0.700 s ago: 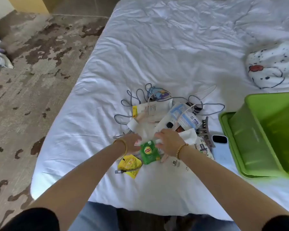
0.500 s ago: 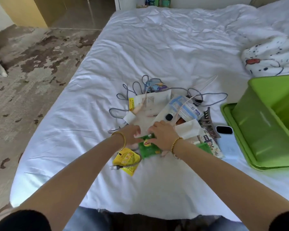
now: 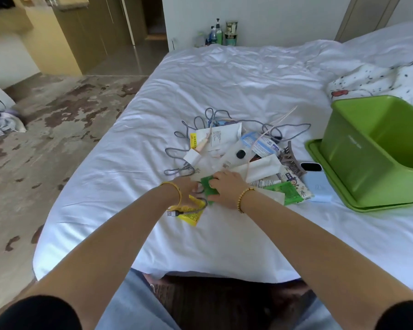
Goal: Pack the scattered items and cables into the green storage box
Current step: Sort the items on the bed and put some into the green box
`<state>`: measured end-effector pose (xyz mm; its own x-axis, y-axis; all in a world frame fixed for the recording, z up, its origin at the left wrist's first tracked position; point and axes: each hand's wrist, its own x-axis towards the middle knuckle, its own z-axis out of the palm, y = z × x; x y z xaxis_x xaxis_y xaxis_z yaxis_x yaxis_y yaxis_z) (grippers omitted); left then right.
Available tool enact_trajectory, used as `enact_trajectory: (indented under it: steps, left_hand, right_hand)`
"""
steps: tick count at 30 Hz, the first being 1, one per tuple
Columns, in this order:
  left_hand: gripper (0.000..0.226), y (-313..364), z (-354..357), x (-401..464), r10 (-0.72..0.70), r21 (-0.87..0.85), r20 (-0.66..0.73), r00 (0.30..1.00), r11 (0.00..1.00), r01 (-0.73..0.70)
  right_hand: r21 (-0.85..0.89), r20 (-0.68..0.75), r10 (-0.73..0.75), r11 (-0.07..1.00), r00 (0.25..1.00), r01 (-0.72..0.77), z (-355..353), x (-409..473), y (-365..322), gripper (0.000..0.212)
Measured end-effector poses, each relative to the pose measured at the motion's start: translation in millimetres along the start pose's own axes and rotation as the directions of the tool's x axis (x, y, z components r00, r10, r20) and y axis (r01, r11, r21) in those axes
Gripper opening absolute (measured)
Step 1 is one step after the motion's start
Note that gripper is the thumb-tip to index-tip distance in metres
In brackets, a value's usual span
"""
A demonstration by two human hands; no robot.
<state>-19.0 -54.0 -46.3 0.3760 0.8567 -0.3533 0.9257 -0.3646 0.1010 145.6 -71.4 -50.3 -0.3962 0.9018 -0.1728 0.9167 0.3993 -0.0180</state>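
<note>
A pile of small items lies mid-bed: a grey braided cable [image 3: 191,129], a white charger plug [image 3: 193,157], paper packets, a hair claw [image 3: 291,158] and a pale blue phone [image 3: 318,184]. My right hand [image 3: 227,188] presses down on a green tea sachet [image 3: 208,186] and grips it. Beside it, my left hand [image 3: 186,186] rests over a yellow sachet [image 3: 192,214] and a USB cable end [image 3: 173,214]; whether it holds anything is hidden. The green storage box [image 3: 358,153] stands open and tilted on its lid [image 3: 320,160], right of the pile.
The white bed sheet [image 3: 224,84] stretches far beyond the pile. A spotted duvet [image 3: 379,79] lies at the back right. Bottles [image 3: 218,32] stand behind the bed's far edge. Patterned carpet [image 3: 45,139] and a bag on it are to the left.
The view has tilted up, showing the far wall. Both hands stay on the sachets; my right hand has closed further over the green one.
</note>
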Motion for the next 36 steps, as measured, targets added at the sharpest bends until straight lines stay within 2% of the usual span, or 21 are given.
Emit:
enact_trajectory:
  steps: [3, 8, 12, 14, 16, 18, 22, 25, 26, 28, 30, 32, 34, 36]
  left_hand:
    - [0.055, -4, 2, -4, -0.027, -0.015, 0.039, 0.999, 0.999, 0.028]
    - [0.057, -10, 13, -7, -0.132, -0.138, 0.018, 0.991, 0.981, 0.133]
    - [0.052, -19, 5, -8, -0.132, -0.207, -0.097, 0.987, 0.972, 0.110]
    - [0.046, -21, 2, -9, -0.055, -0.122, -0.174, 0.983, 0.992, 0.034]
    - [0.046, -20, 4, -13, 0.006, -0.041, -0.094, 0.996, 0.999, -0.010]
    - [0.055, -18, 11, -18, -0.007, 0.022, 0.019, 1.000, 1.000, 0.006]
    - [0.068, -10, 22, -21, -0.051, 0.080, 0.030, 0.998, 0.996, 0.048]
    - [0.048, -8, 20, -19, -0.130, -0.110, 0.010, 0.991, 0.985, 0.131]
    - [0.042, -11, 20, -19, -0.136, -0.123, 0.000, 0.991, 0.983, 0.135]
    - [0.042, -18, 22, -22, -0.145, -0.059, 0.005, 0.989, 0.988, 0.145]
    - [0.052, -22, 28, -26, -0.142, 0.036, 0.002, 0.990, 0.989, 0.141]
    - [0.052, -20, 32, -28, -0.168, 0.003, -0.070, 0.983, 0.986, 0.168]
    - [0.035, -16, 28, -29, -0.167, -0.056, -0.155, 0.974, 0.985, 0.161]
    - [0.016, -13, 19, -31, -0.187, -0.226, -0.175, 0.967, 0.963, 0.145]
  right_hand:
    - [-0.043, 0.054, -0.015, 0.999, 0.998, 0.017, 6, -8, 4, 0.057]
    - [-0.145, 0.001, 0.003, 0.989, 1.000, -0.003, 6, -6, 4, 0.045]
    - [-0.139, -0.048, 0.028, 0.990, 0.998, -0.035, 6, -4, 1, 0.041]
    - [-0.136, -0.049, 0.031, 0.990, 0.998, -0.037, 6, -6, 2, 0.040]
    - [-0.140, -0.049, 0.028, 0.989, 0.998, -0.035, 7, -7, 3, 0.041]
    - [-0.135, -0.058, 0.024, 0.990, 0.998, -0.032, 9, -10, 4, 0.042]
    - [-0.123, -0.074, 0.028, 0.992, 0.997, -0.037, 13, -17, 4, 0.043]
    - [-0.115, -0.066, 0.027, 0.993, 0.997, -0.035, 15, -21, 4, 0.045]
    - [-0.116, -0.063, 0.024, 0.993, 0.998, -0.032, 15, -22, 3, 0.046]
    - [-0.114, -0.051, 0.022, 0.993, 0.998, -0.027, 15, -25, 3, 0.049]
    - [-0.113, -0.045, 0.022, 0.993, 0.999, -0.027, 16, -27, 3, 0.051]
    - [-0.114, -0.049, 0.021, 0.993, 0.999, -0.026, 16, -29, 2, 0.051]
    - [-0.104, -0.052, 0.019, 0.994, 0.998, -0.024, 16, -31, 0, 0.052]
    - [-0.079, -0.061, 0.020, 0.997, 0.998, -0.025, 14, -31, 0, 0.050]
